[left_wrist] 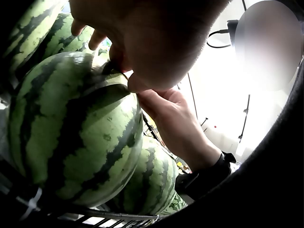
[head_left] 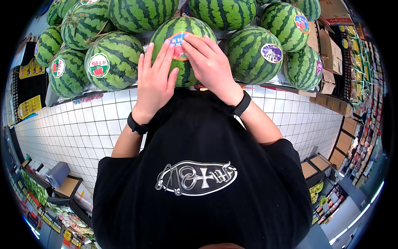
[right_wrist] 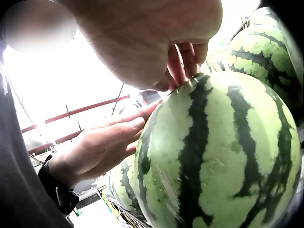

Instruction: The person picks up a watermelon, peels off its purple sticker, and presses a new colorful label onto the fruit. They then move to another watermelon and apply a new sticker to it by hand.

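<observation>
A large striped watermelon [head_left: 182,29] lies at the front middle of the display, bearing a round blue and red sticker [head_left: 179,52]. My left hand [head_left: 157,79] rests on the left side of this melon, fingers extended, fingertips at the sticker's left edge. From the other side, my right hand [head_left: 211,66] lies over the melon with long, straight fingers reaching across the sticker's upper right part. In the right wrist view, the fingers of the right hand [right_wrist: 156,42] touch the melon's top, while the left hand [right_wrist: 99,147] lies against its side. Part of the sticker is hidden under the fingers.
Other watermelons surround it, one with a red and green sticker [head_left: 114,62] on the left and one with a purple sticker [head_left: 248,56] on the right. A wire rack edge [left_wrist: 114,216] runs below them. Cardboard boxes [head_left: 331,50] and packed shelves stand right, above white floor tiles [head_left: 83,133].
</observation>
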`<state>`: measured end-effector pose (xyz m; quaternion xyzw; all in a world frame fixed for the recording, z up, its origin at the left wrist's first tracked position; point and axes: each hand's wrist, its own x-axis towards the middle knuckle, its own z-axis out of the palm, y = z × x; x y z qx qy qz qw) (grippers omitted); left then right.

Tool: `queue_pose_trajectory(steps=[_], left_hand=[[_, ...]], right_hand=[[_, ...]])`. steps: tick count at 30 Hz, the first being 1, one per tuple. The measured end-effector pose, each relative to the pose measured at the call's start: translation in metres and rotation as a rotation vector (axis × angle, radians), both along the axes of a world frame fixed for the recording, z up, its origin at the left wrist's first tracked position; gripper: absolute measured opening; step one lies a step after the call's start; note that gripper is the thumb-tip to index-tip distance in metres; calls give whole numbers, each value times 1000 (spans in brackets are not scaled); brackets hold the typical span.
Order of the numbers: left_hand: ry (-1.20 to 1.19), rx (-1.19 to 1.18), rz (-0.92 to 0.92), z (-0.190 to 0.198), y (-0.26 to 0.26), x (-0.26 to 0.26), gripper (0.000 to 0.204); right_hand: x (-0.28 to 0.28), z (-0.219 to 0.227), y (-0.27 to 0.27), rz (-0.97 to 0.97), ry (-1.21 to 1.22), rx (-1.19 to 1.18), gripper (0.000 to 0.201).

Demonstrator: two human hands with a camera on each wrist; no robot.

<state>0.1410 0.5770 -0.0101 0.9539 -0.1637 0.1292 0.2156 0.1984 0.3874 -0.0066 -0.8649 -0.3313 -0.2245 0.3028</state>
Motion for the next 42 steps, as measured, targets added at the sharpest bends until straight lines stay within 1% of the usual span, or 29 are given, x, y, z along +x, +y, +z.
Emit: queue_pose_trajectory(steps=[5,8,11,12,15,19,21,22,24,25,27,29,31,35,38,42], left_hand=[[24,61,23,2,-1,-4,58],[14,51,23,1,2,-5,59],[-15,42,-19,7,-6,0,59],[-21,72,-92,12,-9,5,57],[-77,110,-214,10,-5,24,59],[-88,89,-254,4,2,32,62],[-49,-6,-203,1,2,35,64],[-28,-54,-178,0,2,36,65],[-24,-30,-178,-3,4,38,66],[-18,-20,-176,-4,5,38,67],[-22,4,-165,-4,5,36,67],[-25,11,-144,-2,1,32,67],[-29,11,-133,-5,2,29,67],[-10,-3,-114,-8,7,20,66],[22,23,-100,-2,7,14,66],[144,30,-89,-1,3,-5,65]], right_hand=[[4,-1,-4,42,51,-39,46],[-1,0,-9,40,98,-29,48],[-3,0,-12,40,122,6,50],[-4,-1,-14,42,127,12,51],[-2,0,-22,57,130,37,50],[-2,-2,-28,44,133,38,49],[-2,-3,-28,35,116,32,50],[-2,-4,-30,-9,104,8,51],[2,-3,-31,-96,76,-41,52],[0,-1,-31,-101,65,-38,52],[-3,6,-27,-101,46,-27,53],[-5,3,-19,29,63,-1,52],[-18,-7,-7,47,122,14,52],[-15,1,-17,63,195,-60,51],[-23,2,-17,35,226,-38,50],[-32,7,-17,-7,263,-10,52]])
